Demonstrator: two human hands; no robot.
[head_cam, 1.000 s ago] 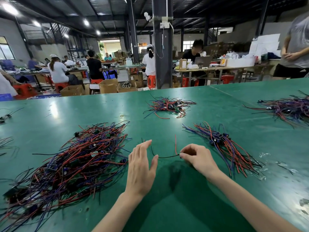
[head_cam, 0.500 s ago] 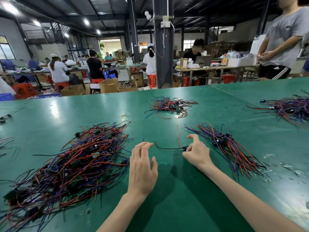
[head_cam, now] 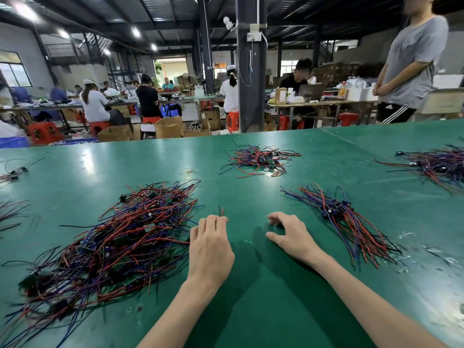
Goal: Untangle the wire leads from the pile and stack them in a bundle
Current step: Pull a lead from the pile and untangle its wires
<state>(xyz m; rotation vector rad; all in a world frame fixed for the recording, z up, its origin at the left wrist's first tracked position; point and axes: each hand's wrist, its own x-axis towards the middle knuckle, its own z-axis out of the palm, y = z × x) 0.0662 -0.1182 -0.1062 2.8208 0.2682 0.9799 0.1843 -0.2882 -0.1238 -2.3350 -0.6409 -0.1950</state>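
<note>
A big tangled pile of red, blue and black wire leads (head_cam: 113, 242) lies on the green table (head_cam: 251, 297) to the left of my hands. A neater bundle of leads (head_cam: 346, 222) lies to the right, its wires fanning towards me. My left hand (head_cam: 211, 244) is palm down beside the pile, fingers together. The red and black tips of one wire lead (head_cam: 221, 210) poke out past its fingertips; the rest of that lead is hidden under the hand. My right hand (head_cam: 291, 234) rests left of the bundle with fingers curled apart and nothing visible in it.
A smaller pile of leads (head_cam: 258, 159) lies farther back, another pile (head_cam: 439, 167) at the right edge, and stray wires (head_cam: 12, 172) at the left edge. A rubber band (head_cam: 188, 172) lies mid-table. A person (head_cam: 411, 66) stands beyond the table's far right.
My right hand has let go of the single black lead it was pinching. The lead now sits at my left hand's fingertips. The view has tilted up slightly.
</note>
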